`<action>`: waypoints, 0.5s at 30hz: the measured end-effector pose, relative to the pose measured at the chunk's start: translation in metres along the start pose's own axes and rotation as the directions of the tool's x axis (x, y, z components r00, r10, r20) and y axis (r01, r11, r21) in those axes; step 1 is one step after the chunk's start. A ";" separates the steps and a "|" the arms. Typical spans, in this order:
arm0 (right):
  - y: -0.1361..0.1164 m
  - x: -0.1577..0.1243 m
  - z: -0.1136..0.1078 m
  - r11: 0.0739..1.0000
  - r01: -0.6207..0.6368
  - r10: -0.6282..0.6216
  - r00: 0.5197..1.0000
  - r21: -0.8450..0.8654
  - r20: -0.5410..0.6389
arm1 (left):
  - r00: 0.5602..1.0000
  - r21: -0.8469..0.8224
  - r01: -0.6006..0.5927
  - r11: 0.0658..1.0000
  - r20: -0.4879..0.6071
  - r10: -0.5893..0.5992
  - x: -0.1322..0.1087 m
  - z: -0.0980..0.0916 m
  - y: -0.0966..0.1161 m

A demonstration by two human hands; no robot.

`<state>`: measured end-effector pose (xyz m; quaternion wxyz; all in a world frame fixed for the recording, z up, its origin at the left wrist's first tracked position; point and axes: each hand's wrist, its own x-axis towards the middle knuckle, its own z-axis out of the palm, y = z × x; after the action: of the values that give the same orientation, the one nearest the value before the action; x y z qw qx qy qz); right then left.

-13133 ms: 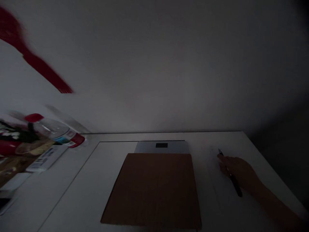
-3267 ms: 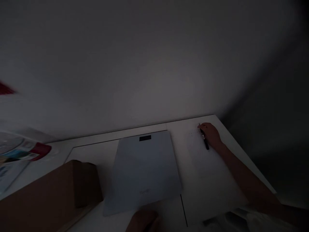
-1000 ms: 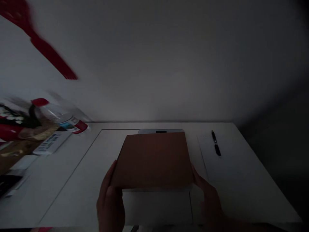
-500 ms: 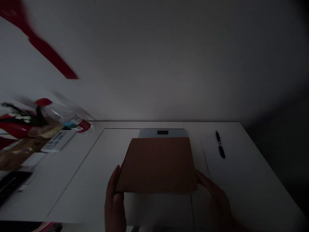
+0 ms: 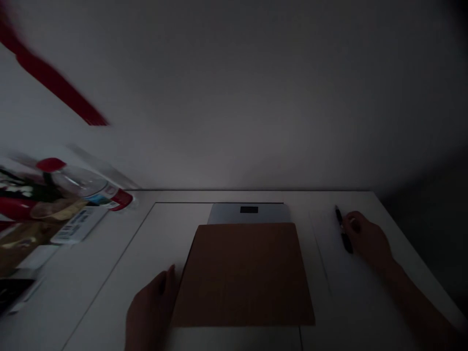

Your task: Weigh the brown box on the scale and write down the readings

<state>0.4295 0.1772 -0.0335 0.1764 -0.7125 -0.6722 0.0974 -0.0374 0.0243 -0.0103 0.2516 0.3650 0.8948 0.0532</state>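
Nearest, the left hand (image 5: 149, 307) is cut off at the wrist by the lower edge of the view; its fingers curl loosely just beside the brown cardboard box (image 5: 244, 278), and whether they touch it or close on anything I cannot tell. The box lies flat in the middle of the white table, hiding most of a grey scale (image 5: 270, 214), whose far strip and dark, unreadable display (image 5: 249, 209) show. To the right, the right hand's (image 5: 367, 239) fingertips meet a black pen (image 5: 346, 243), covering part of it; a firm pinch cannot be made out. The paper (image 5: 340, 273) beneath nearly melts into the tabletop. Farther left stands a red-capped bottle (image 5: 87, 185), beside blurred flowers (image 5: 16, 189) and, above, a red utensil (image 5: 58, 90), both cropped by the frame.
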 end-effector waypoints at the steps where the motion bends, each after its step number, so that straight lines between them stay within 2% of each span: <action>1: 0.004 0.006 0.006 0.999 -0.028 0.028 1.000 -0.015 0.002 | 0.999 0.087 0.015 0.996 0.038 -0.018 0.002 -0.004 0.007; 3: 0.009 0.012 0.015 0.997 -0.072 0.073 0.997 -0.023 0.011 | 0.996 0.204 0.004 0.979 0.081 -0.021 0.003 -0.008 0.017; 5: 0.011 0.014 0.019 0.993 -0.113 0.114 0.993 -0.031 0.013 | 0.998 0.234 -0.009 0.972 0.061 -0.006 0.004 -0.008 0.020; 7: 0.011 0.013 0.020 0.987 -0.151 0.152 0.988 -0.045 0.014 | 0.999 0.216 0.022 0.976 0.032 -0.029 0.008 -0.004 0.017; 11: 0.012 0.013 0.019 0.980 -0.192 0.195 0.980 -0.057 0.034 | 0.987 0.220 0.120 0.968 0.083 -0.141 0.020 0.005 0.005; 15: 0.016 0.013 0.021 0.969 -0.235 0.238 0.971 -0.075 0.036 | 0.981 0.240 0.162 0.957 0.069 -0.183 0.030 0.010 -0.002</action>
<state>0.4377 0.1925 -0.0574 0.1234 -0.7909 -0.5892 0.1102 -0.0519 0.0421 -0.0319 0.2509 0.3146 0.9109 -0.0911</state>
